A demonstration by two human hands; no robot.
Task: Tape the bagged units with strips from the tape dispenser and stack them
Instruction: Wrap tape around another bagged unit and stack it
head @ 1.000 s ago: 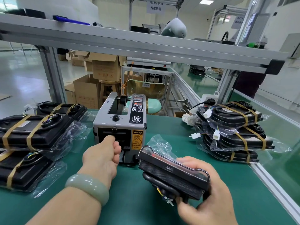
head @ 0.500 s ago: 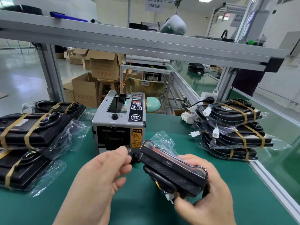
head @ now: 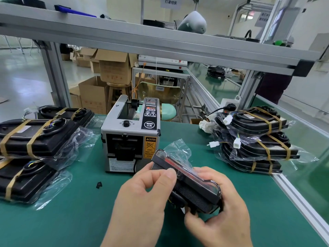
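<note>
The right hand [head: 220, 214] grips the bagged unit [head: 195, 191] from below and from its near end. Its fingers [head: 194, 220] are curled round the underside and its thumb lies along the clear top edge, so the unit is clamped and held tilted just above the green table [head: 53, 227], in front of the tape dispenser [head: 129, 138]. The left hand [head: 142, 198] has closed in on the unit's far upper edge. Its thumb and forefinger are pinched together there on the bag-covered rim, and the other fingers are curled loosely beneath. There may be a strip of tape in that pinch, but it is too thin and too well covered to make out. The loose end of the plastic bag sticks up behind the unit, toward the dispenser. A second ago the left hand was reaching into the dispenser's outlet. Half a second ago it had drawn back and hung between the dispenser and the unit, and now it touches the unit. The right hand's hold has hardly shifted. A small black scrap [head: 99, 184] now shows on the table where the left forearm covered it before. The taped units on the left [head: 35, 138] and the stack on the right [head: 254, 139] lie as they did.
</note>
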